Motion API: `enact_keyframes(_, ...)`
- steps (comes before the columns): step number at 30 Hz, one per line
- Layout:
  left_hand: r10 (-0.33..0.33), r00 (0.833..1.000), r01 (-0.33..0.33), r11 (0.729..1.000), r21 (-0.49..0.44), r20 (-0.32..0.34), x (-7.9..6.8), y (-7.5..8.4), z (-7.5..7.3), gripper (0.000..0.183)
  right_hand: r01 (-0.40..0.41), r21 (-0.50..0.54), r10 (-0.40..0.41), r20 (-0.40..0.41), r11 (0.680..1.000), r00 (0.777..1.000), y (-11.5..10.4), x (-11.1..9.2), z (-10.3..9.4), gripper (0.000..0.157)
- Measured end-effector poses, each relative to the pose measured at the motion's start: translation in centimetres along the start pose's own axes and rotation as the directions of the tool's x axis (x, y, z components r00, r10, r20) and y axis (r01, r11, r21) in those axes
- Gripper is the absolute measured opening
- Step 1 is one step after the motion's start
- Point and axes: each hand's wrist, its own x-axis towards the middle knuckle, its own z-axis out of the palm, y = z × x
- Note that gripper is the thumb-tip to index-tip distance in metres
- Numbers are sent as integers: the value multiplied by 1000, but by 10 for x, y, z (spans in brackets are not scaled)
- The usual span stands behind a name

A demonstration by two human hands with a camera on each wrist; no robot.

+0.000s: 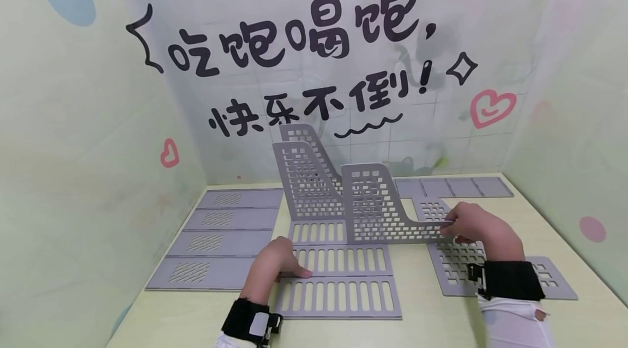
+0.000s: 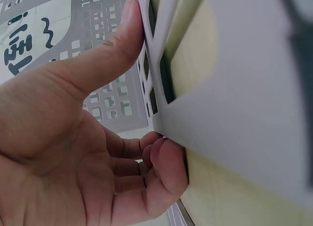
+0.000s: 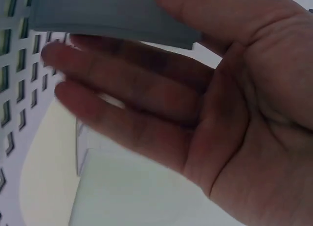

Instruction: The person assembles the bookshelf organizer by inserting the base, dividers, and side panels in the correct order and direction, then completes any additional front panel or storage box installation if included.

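Note:
Grey plastic panels with slots (image 1: 338, 300) lie in a hinged row on the table. At their left edge is my left hand (image 1: 278, 261), thumb on the upper face and fingers curled beneath, as the left wrist view shows. My right hand (image 1: 473, 228) pinches the low end of an upright perforated side panel (image 1: 368, 206), whose tall end stands to the left, over the slotted row. Two more perforated side panels (image 1: 304, 184) stand upright behind it. In the right wrist view, fingers (image 3: 132, 89) of that hand extend below the panel's edge.
Flat solid panels (image 1: 230, 241) with hatched vents lie at the left. Another perforated panel (image 1: 456, 266) lies flat under my right wrist. Along the back right runs a plain panel strip (image 1: 456, 187). Printed walls enclose the table (image 1: 417, 321).

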Motion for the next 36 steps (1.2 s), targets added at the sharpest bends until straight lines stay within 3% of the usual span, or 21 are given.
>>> enact_keyframes(2,1,1000,-1,1000,-2,-2,0,1,0,67,-2,9,2,3,1000,1000,3,2,3,14)
enact_keyframes(9,-21,1000,21,1000,-14,4,1,2,3,68,23,-106,-27,-28,994,999,-3,7,11,16)
enact_keyframes(20,-57,998,57,998,-9,16,1,5,4,81,53,-121,-62,-66,991,996,-4,13,12,23)
enact_keyframes(29,-49,998,49,999,-6,33,1,3,1,89,-1,-113,-6,-59,994,998,-11,17,16,21)
enact_keyframes(36,-43,998,43,999,-2,43,1,3,0,95,98,-101,-105,-73,990,992,-20,20,22,26)
